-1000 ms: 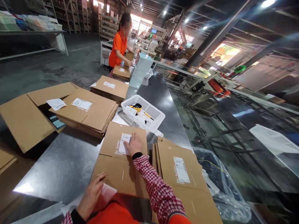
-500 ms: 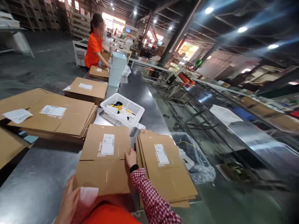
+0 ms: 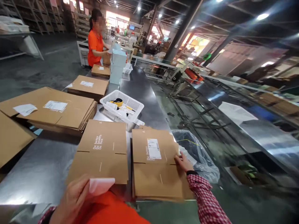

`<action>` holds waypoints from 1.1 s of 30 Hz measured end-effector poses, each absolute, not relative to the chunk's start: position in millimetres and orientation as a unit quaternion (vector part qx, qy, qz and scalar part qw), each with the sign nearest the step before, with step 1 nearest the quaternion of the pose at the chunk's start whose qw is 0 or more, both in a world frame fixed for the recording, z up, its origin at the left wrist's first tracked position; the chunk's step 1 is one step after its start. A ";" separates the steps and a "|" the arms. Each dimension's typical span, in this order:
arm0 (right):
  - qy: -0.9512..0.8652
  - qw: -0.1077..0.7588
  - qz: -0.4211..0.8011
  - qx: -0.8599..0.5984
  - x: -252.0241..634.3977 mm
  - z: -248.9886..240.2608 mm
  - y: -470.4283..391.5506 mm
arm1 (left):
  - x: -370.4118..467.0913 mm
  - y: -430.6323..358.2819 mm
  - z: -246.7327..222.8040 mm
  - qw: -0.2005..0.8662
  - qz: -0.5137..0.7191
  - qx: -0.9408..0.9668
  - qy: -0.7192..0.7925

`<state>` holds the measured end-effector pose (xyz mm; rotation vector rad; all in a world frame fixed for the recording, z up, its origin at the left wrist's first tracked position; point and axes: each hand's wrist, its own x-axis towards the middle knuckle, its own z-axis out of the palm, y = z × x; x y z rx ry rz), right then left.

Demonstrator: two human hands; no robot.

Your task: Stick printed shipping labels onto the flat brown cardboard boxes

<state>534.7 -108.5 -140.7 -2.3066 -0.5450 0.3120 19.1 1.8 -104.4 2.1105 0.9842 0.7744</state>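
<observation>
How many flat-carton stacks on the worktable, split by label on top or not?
White label on top: 4 (right stack, left stack, stack behind it, farthest stack)
No label: 1 (front middle stack)
Total: 5

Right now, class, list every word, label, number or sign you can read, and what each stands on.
"Be better / Be healthy / Be free": unlabelled carton.
"Be better": labelled carton, further lettering mostly covered by its label.
Too small or blurred: print on that label, the stack labels and loose paper, and the top marks.
</observation>
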 end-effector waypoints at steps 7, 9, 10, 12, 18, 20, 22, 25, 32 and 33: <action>-0.584 0.431 0.467 -0.505 287.9 -144.7 -41.0 | 22.9 -2.9 -48.4 0.187 0.370 0.792 0.449; -0.581 0.402 0.597 -0.380 220.7 -152.6 -34.3 | 9.1 9.6 -51.2 0.156 0.358 0.765 0.512; -0.557 0.406 0.623 -0.370 200.1 -155.7 -32.9 | -0.2 16.6 -56.1 0.143 0.347 0.752 0.543; -0.504 0.433 0.637 -0.392 182.7 -158.0 -31.3 | -19.0 27.6 -70.8 0.122 0.335 0.731 0.581; -0.487 0.454 0.636 -0.389 191.8 -145.2 -18.7 | -22.2 15.4 -109.3 0.278 0.334 0.777 0.456; -0.483 0.455 0.631 -0.402 188.4 -144.7 -14.4 | -9.7 12.2 -115.6 0.347 0.322 0.754 0.456; -0.485 0.462 0.601 -0.436 185.5 -145.5 -10.3 | 1.1 14.6 -121.7 0.408 0.331 0.704 0.478; -0.528 0.467 0.498 -0.505 187.1 -142.8 -2.6 | 10.0 22.4 -131.3 0.467 0.347 0.654 0.483; -0.600 0.459 0.376 -0.536 190.3 -130.0 14.7 | 7.3 35.3 -141.1 0.468 0.339 0.669 0.468; -0.608 0.456 0.369 -0.535 189.4 -129.1 16.6 | 6.1 37.3 -140.5 0.462 0.338 0.673 0.469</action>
